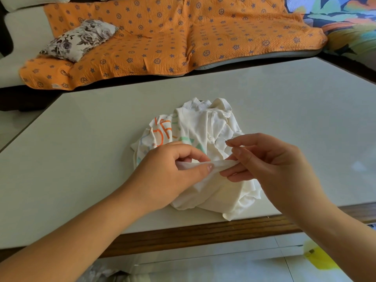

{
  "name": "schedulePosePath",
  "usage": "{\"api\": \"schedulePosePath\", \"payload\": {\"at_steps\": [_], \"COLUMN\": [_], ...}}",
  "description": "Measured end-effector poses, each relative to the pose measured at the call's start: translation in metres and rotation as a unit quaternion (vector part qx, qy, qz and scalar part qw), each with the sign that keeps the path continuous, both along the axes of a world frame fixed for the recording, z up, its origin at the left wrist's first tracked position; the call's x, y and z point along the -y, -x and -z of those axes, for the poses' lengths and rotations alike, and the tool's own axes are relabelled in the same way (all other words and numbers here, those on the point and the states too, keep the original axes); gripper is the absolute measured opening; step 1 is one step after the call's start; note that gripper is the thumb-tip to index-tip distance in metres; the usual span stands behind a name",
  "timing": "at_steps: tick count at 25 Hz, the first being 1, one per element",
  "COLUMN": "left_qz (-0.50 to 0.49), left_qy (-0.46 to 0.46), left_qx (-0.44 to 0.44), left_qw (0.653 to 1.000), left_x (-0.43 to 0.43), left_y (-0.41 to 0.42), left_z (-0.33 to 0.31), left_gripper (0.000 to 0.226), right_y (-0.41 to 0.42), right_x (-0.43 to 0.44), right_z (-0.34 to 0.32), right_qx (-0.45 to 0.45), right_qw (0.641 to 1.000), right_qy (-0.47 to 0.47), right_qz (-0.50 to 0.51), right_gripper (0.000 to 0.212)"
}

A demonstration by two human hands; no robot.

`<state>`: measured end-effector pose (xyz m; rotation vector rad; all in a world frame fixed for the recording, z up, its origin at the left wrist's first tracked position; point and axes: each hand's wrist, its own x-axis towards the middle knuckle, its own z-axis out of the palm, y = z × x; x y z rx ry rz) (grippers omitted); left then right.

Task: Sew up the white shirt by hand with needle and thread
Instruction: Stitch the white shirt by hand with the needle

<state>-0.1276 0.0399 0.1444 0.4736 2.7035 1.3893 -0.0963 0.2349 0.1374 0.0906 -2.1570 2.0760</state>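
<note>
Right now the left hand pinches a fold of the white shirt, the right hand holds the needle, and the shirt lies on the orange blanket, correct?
One error: the head view shows the white shirt on the pale table, not the orange blanket. The left hand pinches a fold; the right hand holds the needle.

White shirt [213,127] is showing plain white, with orange and mint-green print on its left side. Needle [225,139] is reading thin silver-grey. Table [101,129] is showing pale grey-white, its near edge [203,235] dark brown wood grain. Far cover [162,37] is showing orange with purple-blue stars and wheels. Far-left pillow [79,39] is carrying grey-purple florals on white. Far-right fabric [341,21] is showing multicolour patches.
</note>
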Motion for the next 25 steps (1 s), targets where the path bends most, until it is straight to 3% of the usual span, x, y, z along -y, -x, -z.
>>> {"api": "schedulePosePath", "payload": {"at_steps": [7, 15, 25], "left_qz": [0.025, 0.008, 0.016], "left_qy": [0.023, 0.005, 0.006], "left_qx": [-0.045, -0.031, -0.027], "left_qw": [0.998, 0.999, 0.999], "left_x": [0.001, 0.003, 0.003], "left_y": [-0.002, -0.005, -0.004], "left_z": [-0.005, -0.005, -0.002], "left_gripper": [0.004, 0.006, 0.004], "right_y": [-0.005, -0.011, -0.012], "right_x": [-0.003, -0.004, -0.006], "right_z": [-0.001, -0.005, -0.009], "right_qx": [0.001, 0.017, 0.036], "right_qw": [0.999, 0.981, 0.982], "right_qy": [-0.040, -0.192, -0.183], "right_qz": [-0.011, -0.029, -0.037], "right_gripper": [0.028, 0.027, 0.026]}}
